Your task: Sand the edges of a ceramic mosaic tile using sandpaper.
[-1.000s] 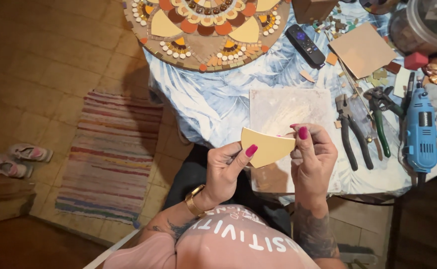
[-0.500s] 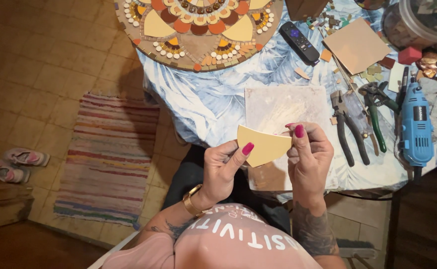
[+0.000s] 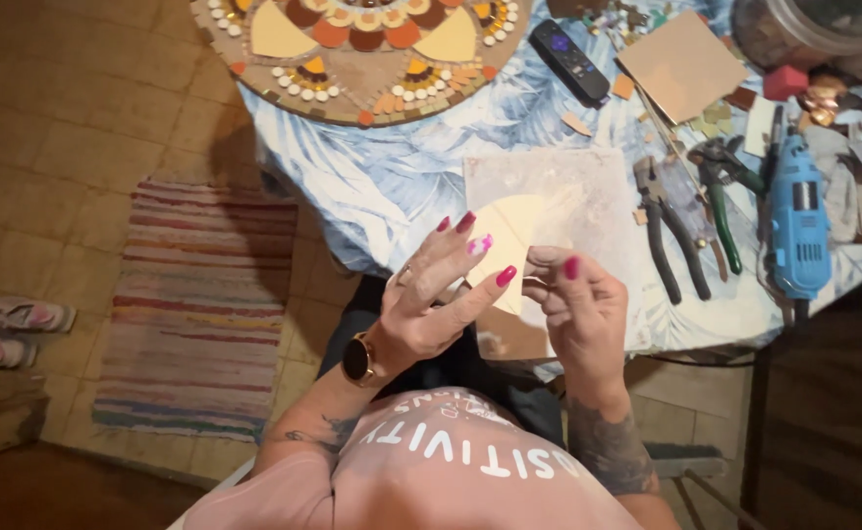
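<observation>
**Yellow tile piece held over desk edge**

Pale yellow tile piece [image 3: 512, 236] up between both hands, above square white board [image 3: 588, 186] at near edge of desk [image 3: 402, 186]. Right hand [image 3: 578, 304] fingers pinching tile's right edge. Left hand [image 3: 436, 294] fingers spread, open palm against tile's left side, covering most of it; tile outline hard to make out. Right of board: black-handled pliers [image 3: 672, 236], green-handled nippers [image 3: 721, 196], blue rotary tool [image 3: 796, 221]. Farther back: round mosaic [image 3: 352, 49], cut off at top; black remote [image 3: 568, 49]; tan square tile [image 3: 681, 61]; small tile scraps. On floor at left: striped rug [image 3: 195, 304], pink shoes [image 3: 9, 329], partly cut off.
</observation>
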